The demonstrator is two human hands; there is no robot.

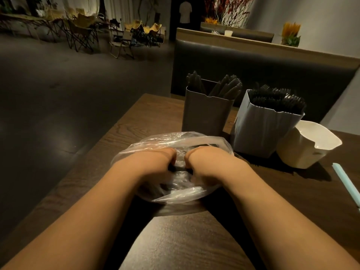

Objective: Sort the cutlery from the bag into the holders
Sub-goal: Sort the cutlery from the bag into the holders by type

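Bag (194,139): clear plastic, crumpled, lying on the tabletop (194,240) just in front of the holders, mouth turned up.
Cutlery (178,168): dark pieces inside the bag, seen through the plastic; one dark strip spanning the gap between the two hands.
Left hand (155,164): knuckles up, fingers curled down into the bag, tips hidden; cannot tell whether gripping plastic, cutlery or nothing.
Right hand (206,164): same pose, just beside the left, fingers curled down out of sight; grip likewise impossible to tell.
Dark grey holder (204,115): upright behind the bag, black handles (228,86) sticking out at the top, leaning in two bunches.
Light grey holder (259,131): right of the dark one, tilted in the wide view, packed with black forks (276,100).
White holder (303,151): furthest right, touching or nearly touching the light grey one.
Pale blue stick (344,182): flat on the tabletop near the right edge, apart from the holders.
Padded bench (253,61): dark, behind the tabletop.
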